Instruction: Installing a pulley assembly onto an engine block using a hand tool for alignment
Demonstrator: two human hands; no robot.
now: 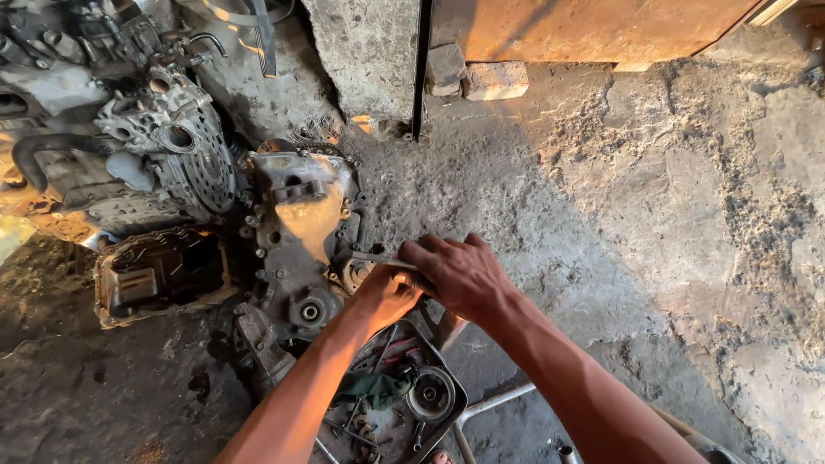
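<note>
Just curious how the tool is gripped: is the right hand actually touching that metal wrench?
Touching. The head view shows the right hand closed over the wrench, whose shaft sticks out from under the fingers; the left hand presses beside it.

Two bare forearms, no sleeves, grimy fingers (447,258)
</note>
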